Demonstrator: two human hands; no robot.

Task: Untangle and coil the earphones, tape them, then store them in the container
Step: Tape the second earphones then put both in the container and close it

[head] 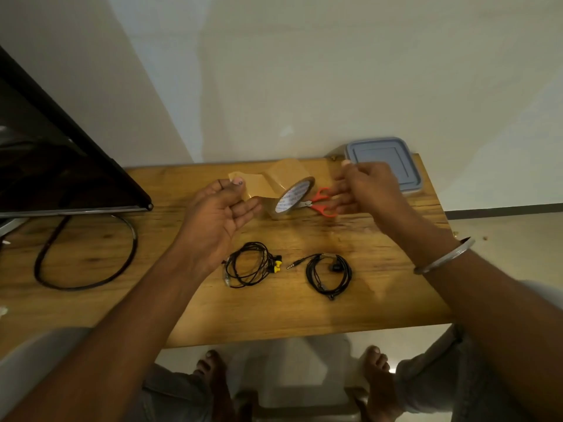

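Note:
Two coiled earphones lie on the wooden table (274, 315): one with yellow tips (248, 266) on the left, an all-black one (329, 274) on the right. Behind them is a roll of brown tape (289, 185), tilted, with a strip (254, 181) pulled out to the left. My left hand (217, 214) pinches the end of that strip between thumb and fingers. My right hand (365, 190) hovers, blurred, over the orange-handled scissors (321, 204), fingers apart and holding nothing. The grey-blue container (385, 158) sits lidded at the back right corner.
A dark monitor (45, 153) stands at the left, with a black cable (86, 254) looping over the table in front of it. A wall rises right behind the table. My feet and knees show below the front edge.

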